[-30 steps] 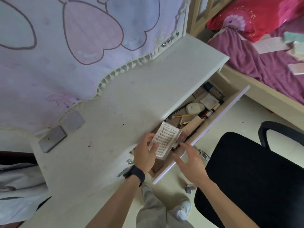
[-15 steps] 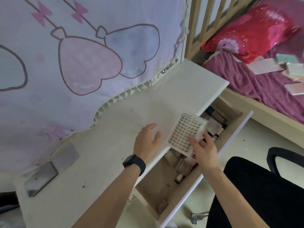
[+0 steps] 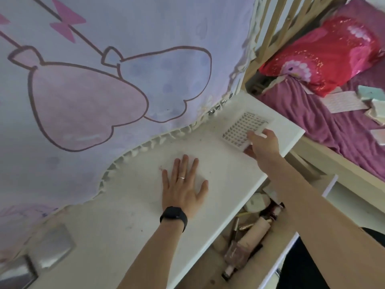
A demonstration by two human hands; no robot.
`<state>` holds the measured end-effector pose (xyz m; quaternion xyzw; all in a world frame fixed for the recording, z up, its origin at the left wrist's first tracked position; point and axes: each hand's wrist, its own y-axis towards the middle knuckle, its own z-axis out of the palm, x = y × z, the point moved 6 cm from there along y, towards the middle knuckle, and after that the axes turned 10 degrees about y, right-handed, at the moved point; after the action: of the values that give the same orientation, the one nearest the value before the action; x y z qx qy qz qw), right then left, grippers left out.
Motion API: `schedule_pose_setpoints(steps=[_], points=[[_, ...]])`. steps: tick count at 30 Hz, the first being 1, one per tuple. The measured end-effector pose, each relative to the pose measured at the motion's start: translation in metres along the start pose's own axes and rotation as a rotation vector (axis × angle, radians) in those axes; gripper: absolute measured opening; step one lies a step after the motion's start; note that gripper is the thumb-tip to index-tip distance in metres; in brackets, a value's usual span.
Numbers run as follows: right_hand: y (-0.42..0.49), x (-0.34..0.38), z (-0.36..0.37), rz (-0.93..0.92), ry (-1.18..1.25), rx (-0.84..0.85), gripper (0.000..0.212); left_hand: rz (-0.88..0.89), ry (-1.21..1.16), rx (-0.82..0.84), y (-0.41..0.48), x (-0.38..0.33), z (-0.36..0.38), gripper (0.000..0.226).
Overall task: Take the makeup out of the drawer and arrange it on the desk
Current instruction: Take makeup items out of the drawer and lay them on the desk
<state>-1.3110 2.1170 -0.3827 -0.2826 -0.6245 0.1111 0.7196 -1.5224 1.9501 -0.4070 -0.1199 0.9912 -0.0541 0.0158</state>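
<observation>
A clear flat case of false lashes lies on the far right corner of the white desk. My right hand grips its near edge, thumb under and fingers on top. My left hand lies flat on the middle of the desk, fingers spread, holding nothing. Below the desk edge the open drawer holds several makeup items: a beige tube, a pink bottle, a white round case and thin pencils. My right forearm hides part of the drawer.
A pastel curtain hangs along the back of the desk. Two grey squares lie at the desk's left end. A bed with a purple sheet and a red pillow stands to the right. A black chair seat shows below the drawer.
The lash case passed from my left hand to my right, which carried it up out of the drawer to the desk's far right corner. My left hand dropped flat onto the desk.
</observation>
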Motion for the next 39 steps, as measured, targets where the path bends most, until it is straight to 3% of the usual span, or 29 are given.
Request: schedule_pose_setpoints(steps=[3,5,15,19,26,31,37,39], points=[[0.015,0.012,0.01,-0.1,-0.392,-0.082,0.037,-0.001,-0.011,-0.006,0.001,-0.001,-0.002,0.072],[0.022,0.02,0.015,-0.145,-0.589,-0.129,0.04,-0.001,-0.017,-0.013,0.002,0.0,-0.001,0.072],[0.035,0.021,0.029,-0.234,-0.832,-0.181,0.061,-0.001,-0.009,-0.057,0.002,0.0,0.001,0.071],[0.034,0.016,0.028,-0.22,-0.826,-0.17,0.065,-0.007,-0.004,-0.043,0.0,0.001,0.001,0.071],[-0.009,0.0,0.003,-0.203,-0.465,-0.002,0.032,-0.007,0.002,-0.002,0.0,0.001,0.002,0.07],[-0.092,-0.055,-0.058,-0.212,-0.344,0.065,0.026,-0.008,-0.021,0.019,-0.001,-0.001,0.002,0.068],[-0.169,-0.118,-0.137,-0.145,-0.488,0.137,0.011,-0.019,-0.219,-0.039,-0.036,-0.012,-0.012,0.045],[-0.183,-0.134,-0.155,-0.155,-0.59,0.184,0.012,0.059,-0.266,-0.086,-0.07,-0.033,-0.016,0.035]])
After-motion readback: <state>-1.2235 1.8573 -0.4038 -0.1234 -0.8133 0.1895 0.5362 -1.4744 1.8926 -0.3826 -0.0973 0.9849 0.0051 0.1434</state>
